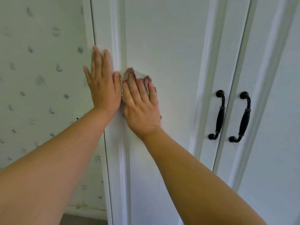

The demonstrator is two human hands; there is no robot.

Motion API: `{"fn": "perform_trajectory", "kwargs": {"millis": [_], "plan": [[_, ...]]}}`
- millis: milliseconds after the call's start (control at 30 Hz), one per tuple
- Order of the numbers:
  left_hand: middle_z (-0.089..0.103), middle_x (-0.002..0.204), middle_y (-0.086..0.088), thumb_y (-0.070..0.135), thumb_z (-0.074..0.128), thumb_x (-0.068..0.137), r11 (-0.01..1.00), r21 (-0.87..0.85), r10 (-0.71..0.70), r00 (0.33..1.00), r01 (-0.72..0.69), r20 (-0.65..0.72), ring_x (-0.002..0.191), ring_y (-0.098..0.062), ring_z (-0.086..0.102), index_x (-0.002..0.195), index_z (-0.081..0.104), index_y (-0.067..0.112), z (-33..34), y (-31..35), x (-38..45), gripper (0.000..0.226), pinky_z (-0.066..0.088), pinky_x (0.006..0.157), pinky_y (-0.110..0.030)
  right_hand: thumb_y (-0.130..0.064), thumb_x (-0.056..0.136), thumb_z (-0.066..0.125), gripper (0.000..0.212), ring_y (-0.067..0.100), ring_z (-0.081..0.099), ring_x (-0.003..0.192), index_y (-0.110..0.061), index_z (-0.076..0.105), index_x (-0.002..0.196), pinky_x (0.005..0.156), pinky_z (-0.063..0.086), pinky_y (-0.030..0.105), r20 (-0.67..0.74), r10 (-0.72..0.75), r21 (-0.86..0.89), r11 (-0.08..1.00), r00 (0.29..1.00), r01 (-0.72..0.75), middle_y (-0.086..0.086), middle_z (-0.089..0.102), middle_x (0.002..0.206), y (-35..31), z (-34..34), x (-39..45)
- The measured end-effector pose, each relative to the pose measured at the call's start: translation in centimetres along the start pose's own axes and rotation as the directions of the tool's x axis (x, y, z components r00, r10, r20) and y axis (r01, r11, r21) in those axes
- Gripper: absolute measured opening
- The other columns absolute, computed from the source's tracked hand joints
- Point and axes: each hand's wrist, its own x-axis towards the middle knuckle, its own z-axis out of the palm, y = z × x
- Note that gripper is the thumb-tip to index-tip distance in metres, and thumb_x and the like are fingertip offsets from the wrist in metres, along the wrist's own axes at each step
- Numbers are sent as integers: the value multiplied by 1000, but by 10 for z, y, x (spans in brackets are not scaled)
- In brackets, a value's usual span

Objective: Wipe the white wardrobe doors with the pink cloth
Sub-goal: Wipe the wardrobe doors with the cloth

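Across most of the view stand the tall white wardrobe doors (170, 46), smooth painted panels framed by raised, rounded mouldings that run top to bottom. Left of them spreads a pale wall covered in wallpaper (40, 78) printed with small, faded blue-grey leaf shapes, ending low down at a white skirting board (86, 211) above a strip of grey floor (84, 220).

Two bare forearms reach up from the bottom edge toward the left door. The left hand (101, 88) lies flat against the door's outer stile, fingers straight and close together, pointing upward, thumb spread to the left; it holds nothing. The right hand (141, 104) sits just beside it, touching or nearly touching it, palm pressed onto the panel with its fingers straight and slightly fanned, pinning the cloth against the door rather than curling round it.

At the meeting edge of the two doors on the right hang two black curved metal pull handles (219, 116), each with a swollen, turned middle section and round knobs at both ends, mounted upright and side by side, one on each door.

Under the right hand's fingers lies the crumpled pink terry cloth (129, 73), fuzzy and bunched, showing above the fingertips and along the hand's left edge, right beside the inner moulding of the left door.
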Motion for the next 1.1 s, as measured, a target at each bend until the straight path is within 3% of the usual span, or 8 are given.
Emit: {"fn": "perform_trajectory", "kwargs": {"millis": [133, 233, 333, 433, 600, 900, 1033, 1100], "plan": [[1, 165, -20, 44, 30, 105, 972, 22, -234, 971, 233, 57, 153, -31, 9, 159, 12, 21, -4, -19, -54, 62, 5, 121, -58, -23, 99, 39, 61, 33, 18, 153, -11, 27, 158, 126, 7, 50, 271, -267, -30, 958, 925, 286, 9, 23, 165, -2, -6, -74], [9, 166, -16, 40, 27, 106, 959, -114, -250, 963, 260, 96, 152, -29, 15, 160, 11, 22, -1, -23, -70, 59, 15, 122, -54, -22, 92, 46, 69, 32, 29, 149, -16, 27, 158, 125, 12, 50, 289, -376, -7, 919, 880, 395, 6, 21, 166, 29, -30, -87], [19, 164, -12, 31, 26, 108, 958, -179, -222, 975, 224, 31, 149, -27, 24, 159, 17, 23, 2, -24, -72, 53, 32, 117, -47, -17, 88, 49, 69, 31, 37, 145, -16, 36, 155, 122, 21, 52, 102, -164, -96, 980, 981, 174, 6, 28, 163, 55, -48, -34], [25, 163, -10, 27, 27, 108, 961, -181, -218, 975, 207, -47, 147, -25, 30, 158, 23, 21, 7, -27, -74, 51, 39, 112, -40, -11, 88, 46, 61, 29, 35, 148, -12, 47, 149, 121, 23, 55, -117, 12, -101, 995, 993, -24, 10, 39, 158, 53, -39, 53], [31, 160, -12, 25, 27, 106, 969, -169, -199, 976, 183, -84, 145, -25, 33, 157, 24, 20, 13, -33, -72, 52, 34, 110, -32, -15, 89, 43, 59, 30, 35, 147, -12, 50, 147, 120, 22, 57, -163, -19, -107, 994, 986, 2, 9, 42, 156, 28, -17, 110], [33, 159, -13, 25, 25, 106, 978, -142, -168, 982, 155, -85, 146, -25, 32, 158, 23, 17, 12, -34, -67, 52, 30, 114, -30, -13, 97, 33, 49, 31, 41, 143, -1, 56, 139, 121, 22, 54, -113, -100, -59, 994, 989, 93, 15, 53, 147, -4, 3, 49], [36, 158, -12, 24, 26, 105, 973, -162, -183, 978, 165, -102, 145, -25, 34, 156, 27, 14, 13, -36, -67, 52, 23, 115, -21, -10, 94, 41, 49, 31, 39, 145, -5, 58, 139, 123, 20, 53, 119, -173, 39, 985, 978, 169, 12, 53, 147, -20, 7, -85], [37, 157, -12, 21, 26, 106, 975, -168, -166, 979, 144, -122, 145, -25, 36, 155, 29, 10, 14, -38, -69, 51, 25, 117, -23, -14, 96, 34, 54, 29, 36, 147, -11, 49, 148, 126, 10, 50, 338, -300, 40, 952, 892, 305, 7, 45, 155, -18, -3, -157]]}}
